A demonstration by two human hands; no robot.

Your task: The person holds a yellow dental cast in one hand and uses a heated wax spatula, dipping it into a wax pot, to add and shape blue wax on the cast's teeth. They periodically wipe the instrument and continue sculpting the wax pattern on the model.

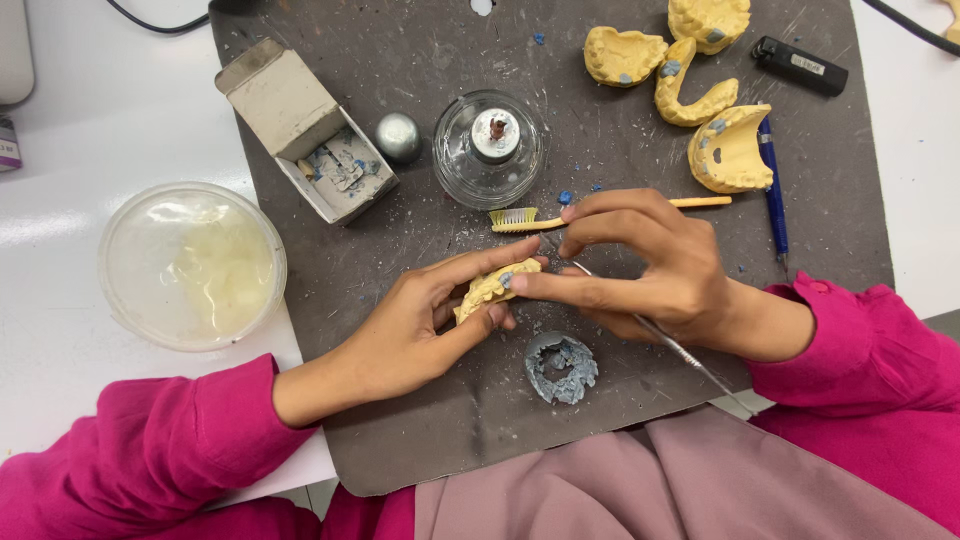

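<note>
A white bench carries a grey work mat speckled with blue crumbs. Over its middle the left hand is curled around a yellow dental cast, while the right hand pinches at its end, a thin metal instrument tucked under the fingers. I'd say press lightly, cast kept braced low over the mat

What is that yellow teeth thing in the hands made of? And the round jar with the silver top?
The yellow teeth model, held by the left hand and touched by the right hand, looks like dull, chalky plaster: matte, no shine. The round jar seems clear glass, since the mat shows through, with a shiny metal-looking cap.
</note>
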